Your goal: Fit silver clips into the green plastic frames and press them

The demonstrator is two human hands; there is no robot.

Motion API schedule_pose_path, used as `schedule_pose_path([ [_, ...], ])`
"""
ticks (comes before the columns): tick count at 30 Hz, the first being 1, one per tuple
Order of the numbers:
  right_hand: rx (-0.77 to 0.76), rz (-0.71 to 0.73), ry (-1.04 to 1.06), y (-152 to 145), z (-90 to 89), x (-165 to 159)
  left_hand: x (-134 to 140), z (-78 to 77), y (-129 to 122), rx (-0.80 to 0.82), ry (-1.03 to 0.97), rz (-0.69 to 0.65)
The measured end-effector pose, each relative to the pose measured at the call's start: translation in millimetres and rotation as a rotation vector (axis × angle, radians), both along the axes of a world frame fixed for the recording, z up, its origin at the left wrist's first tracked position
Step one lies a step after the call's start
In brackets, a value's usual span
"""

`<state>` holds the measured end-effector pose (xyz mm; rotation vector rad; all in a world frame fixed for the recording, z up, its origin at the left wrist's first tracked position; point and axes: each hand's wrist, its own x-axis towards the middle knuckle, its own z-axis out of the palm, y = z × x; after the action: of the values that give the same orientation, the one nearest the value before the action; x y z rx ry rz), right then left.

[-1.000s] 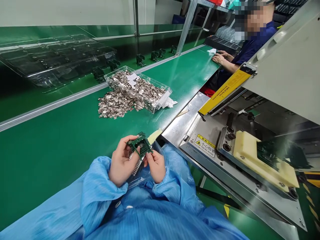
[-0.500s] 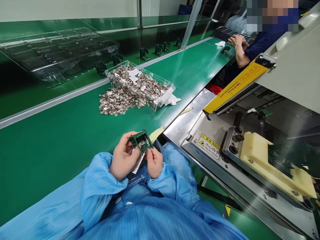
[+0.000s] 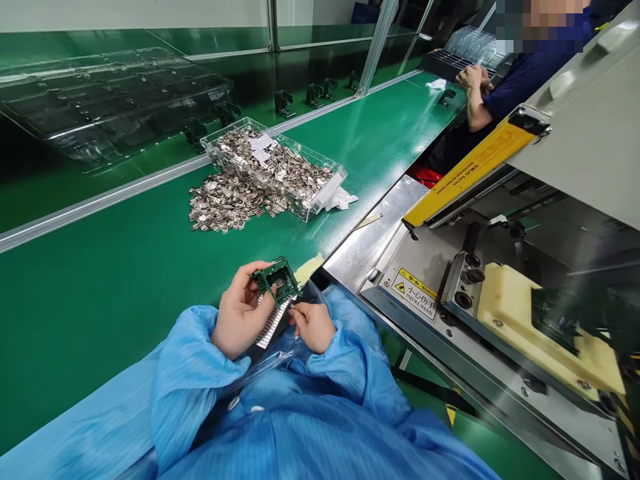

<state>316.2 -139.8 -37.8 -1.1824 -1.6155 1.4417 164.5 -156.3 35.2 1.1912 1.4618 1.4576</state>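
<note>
My left hand (image 3: pixel 241 312) is closed around a dark green plastic frame (image 3: pixel 278 279) with a square opening, its thumb pressing near the opening. Below the frame hangs a pale, ridged strip (image 3: pixel 270 328) of narrow segments, slanting down toward my lap; whether my left hand grips it too, I cannot tell. My right hand (image 3: pixel 314 327) is pinched just right of the strip, apart from the frame. Anything between its fingertips is too small to name. Clear plastic film (image 3: pixel 280 357) lies under both hands.
A clear plastic box (image 3: pixel 320 193) of small metal pieces stands on the green table (image 3: pixel 100 293), with a loose pile (image 3: pixel 225 203) beside it. A machine (image 3: pixel 525 320) with a yellow bar (image 3: pixel 470 167) is at right. A co-worker's hands (image 3: pixel 475 79) work farther back.
My right hand has moved off the frame's lower right corner, down and slightly right, to beside the strip. My left hand still holds the frame. The whole view has shifted slightly.
</note>
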Motion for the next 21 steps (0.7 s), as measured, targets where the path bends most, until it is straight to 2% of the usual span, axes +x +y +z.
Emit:
schedule_pose_path([
  [3, -0.009, 0.003, -0.043, 2.1, 2.8, 2.9, -4.4, -1.3, 10.4, 0.011, 0.03, -0.002],
  [6, 0.022, -0.011, -0.077, 0.6, 15.0, 8.9, -7.9, 0.4, 18.1, 0.045, -0.005, 0.011],
  [10, 0.089, -0.023, -0.06, -3.9, 46.1, 22.3, -6.7, 4.7, 11.4, 0.067, -0.103, 0.006],
  [12, 0.151, -0.055, -0.01, -5.4, 64.5, 26.0, -3.3, 5.8, 3.0, 0.055, -0.168, -0.046],
  [15, 0.281, -0.182, 0.066, -6.0, 86.4, 21.7, 2.1, 5.2, -7.2, 0.033, -0.251, -0.17],
  [18, 0.346, -0.285, 0.154, -5.3, 94.7, 8.5, 4.3, 2.5, -10.7, 0.037, -0.281, -0.247],
  [21, 0.365, -0.323, 0.18, -5.2, 94.0, -5.5, 3.7, 0.2, -11.4, 0.047, -0.257, -0.255],
])
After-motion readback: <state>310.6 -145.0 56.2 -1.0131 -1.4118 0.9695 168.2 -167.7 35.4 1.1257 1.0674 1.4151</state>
